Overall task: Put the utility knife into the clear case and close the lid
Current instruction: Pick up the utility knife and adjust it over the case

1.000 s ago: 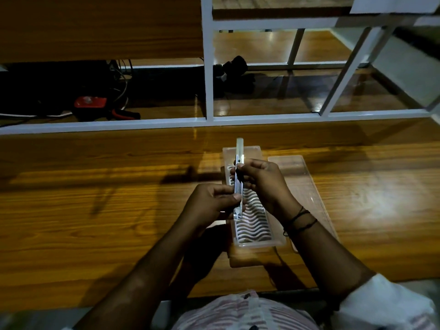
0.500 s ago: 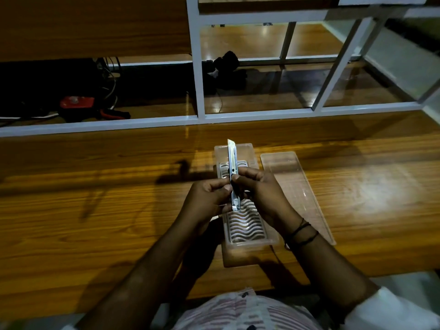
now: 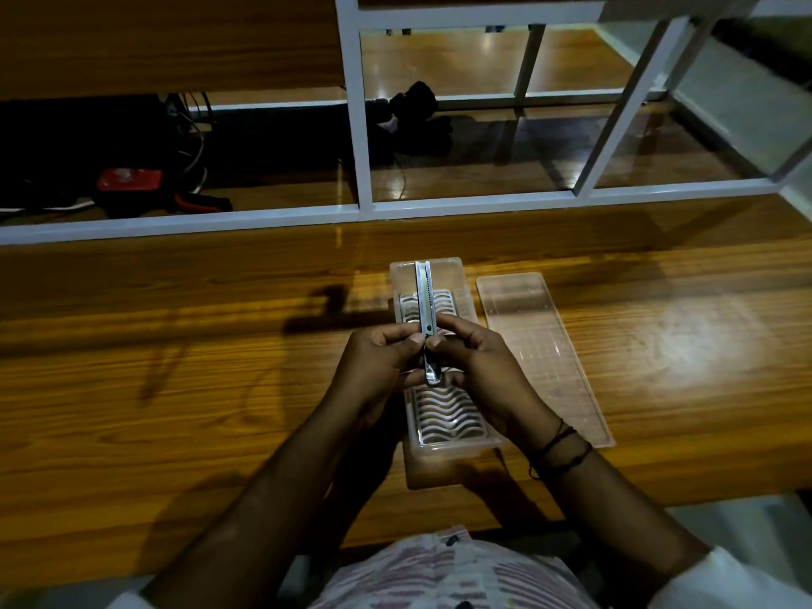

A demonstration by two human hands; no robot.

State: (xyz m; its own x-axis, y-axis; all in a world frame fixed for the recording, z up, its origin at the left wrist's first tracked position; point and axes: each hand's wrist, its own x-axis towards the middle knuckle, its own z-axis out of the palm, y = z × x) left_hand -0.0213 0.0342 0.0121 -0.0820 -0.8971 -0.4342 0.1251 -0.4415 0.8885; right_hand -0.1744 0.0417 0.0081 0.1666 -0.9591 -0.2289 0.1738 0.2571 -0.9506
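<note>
Since one second ago, the left hand [image 3: 378,367] has risen along the utility knife [image 3: 425,314]: its fingertips then gripped near the lower end, and now pinch the body at mid-length, level with the right hand [image 3: 479,367]. The two thumbs now meet on the knife from opposite sides. The lower end of the knife, then held by the left hand, now projects free below both hands. The knife, tilted half a second ago, now stands near-vertical over the clear case [image 3: 444,415].
</note>
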